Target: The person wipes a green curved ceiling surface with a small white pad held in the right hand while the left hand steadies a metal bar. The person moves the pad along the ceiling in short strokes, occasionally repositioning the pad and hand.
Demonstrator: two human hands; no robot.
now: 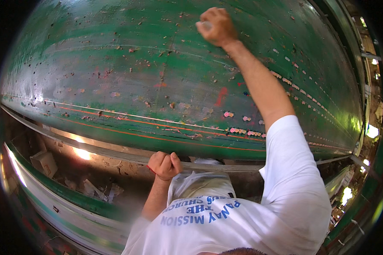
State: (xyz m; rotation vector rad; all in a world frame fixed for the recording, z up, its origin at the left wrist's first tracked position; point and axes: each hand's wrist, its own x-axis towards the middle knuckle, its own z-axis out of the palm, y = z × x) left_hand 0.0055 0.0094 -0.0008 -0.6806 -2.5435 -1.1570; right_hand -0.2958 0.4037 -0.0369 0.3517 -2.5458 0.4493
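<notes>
A long green tabletop (115, 68), worn grey in patches, spreads out in front of me. My right hand (218, 27) is reached far over it, closed in a fist close to the surface. Something small and pale shows at its curled fingers, too unclear to name. Near the table's front edge, by the wooden rail (119, 155), my left hand (164, 165) is closed in a fist; nothing shows in it. A red band circles that wrist. Dark crumbs and flakes (172, 105) lie scattered over the green surface.
Orange and white lines (115, 123) run along the table's near side. Rows of small pink printed marks (302, 91) cross its right part. Below left stands another green-edged surface (72, 195), with a pale box (44, 163) and scraps (95, 190) in the gap.
</notes>
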